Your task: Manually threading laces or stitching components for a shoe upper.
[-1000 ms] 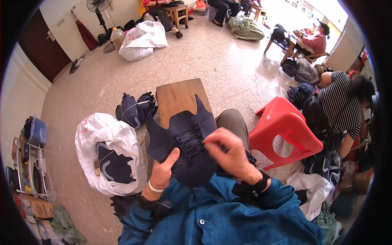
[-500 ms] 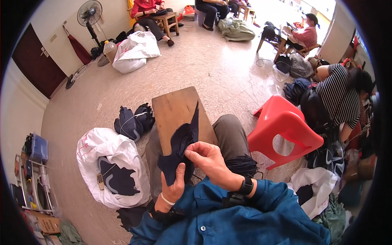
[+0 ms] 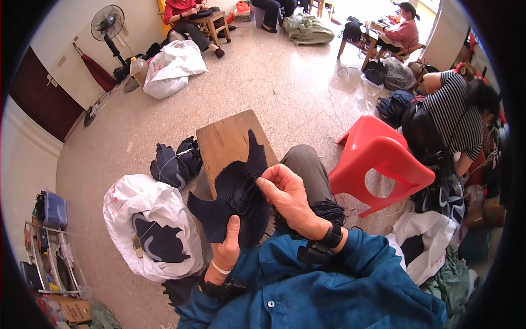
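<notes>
Near the middle of the view, my left hand [image 3: 226,247] grips the lower edge of a dark navy knit shoe upper [image 3: 222,205], thumb on top and fingers hidden beneath. The piece lies spread, with a pointed tip rising over the wooden stool top. Thin loops of dark cord [image 3: 244,194] lie across its face. At its right side my right hand [image 3: 287,197] is closed in a pinch, thumb against index finger, where the cord runs up to the fingertips. Behind the piece stands the small wooden stool [image 3: 233,129], between my knees. A bunch of dark cords [image 3: 327,212] rests on my right thigh.
A white sack [image 3: 118,200] with navy pieces stands at left, beside a tied navy bundle [image 3: 174,164]. To the right are a red plastic stool [image 3: 364,145] and a stooping person in a striped shirt [image 3: 452,118]. Other people sit farther back, near a standing fan [image 3: 108,24].
The navy piece has been turned flatter and spread wider, showing more of its face. My right hand has moved slightly right and up with its pinch. The view has shifted slightly.
</notes>
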A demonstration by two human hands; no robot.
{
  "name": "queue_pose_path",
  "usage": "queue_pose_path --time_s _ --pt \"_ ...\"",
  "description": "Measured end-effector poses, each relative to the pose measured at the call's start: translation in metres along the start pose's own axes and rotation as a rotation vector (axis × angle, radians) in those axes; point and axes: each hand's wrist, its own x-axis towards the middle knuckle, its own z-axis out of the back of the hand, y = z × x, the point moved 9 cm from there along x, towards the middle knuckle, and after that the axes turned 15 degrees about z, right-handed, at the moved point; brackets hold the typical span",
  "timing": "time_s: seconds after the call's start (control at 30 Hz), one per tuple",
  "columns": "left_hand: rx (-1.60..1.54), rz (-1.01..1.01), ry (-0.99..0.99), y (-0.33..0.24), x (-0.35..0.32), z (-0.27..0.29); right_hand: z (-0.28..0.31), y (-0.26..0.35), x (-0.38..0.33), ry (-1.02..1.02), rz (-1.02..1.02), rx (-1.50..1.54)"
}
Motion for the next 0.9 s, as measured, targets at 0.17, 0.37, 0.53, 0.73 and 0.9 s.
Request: queue_pose_path --time_s 0.17,0.37,0.53,0.73,0.9 --pt "-0.184 0.116 0.005 0.011 0.003 -0.001 -0.019 0.012 -0.016 0.175 0.148 -0.253" --pt "-0.002 0.009 -0.003 -0.001 -0.001 -0.008 -0.031 -0.006 -0.017 0.135 -0.062 -0.028" --pt "0.049 -0.076 0.007 -0.009 0.001 -0.012 -0.032 -0.026 -0.025 0.035 -0.289 0.24" --pt "-0.015 -0.061 0.021 -0.015 0.006 -0.009 -0.04 -0.027 -0.02 0.084 -0.229 0.203" --pt "-0.021 -0.056 -0.114 -0.01 0.005 -0.004 -0.042 -0.018 -0.018 0.114 -0.094 0.105"
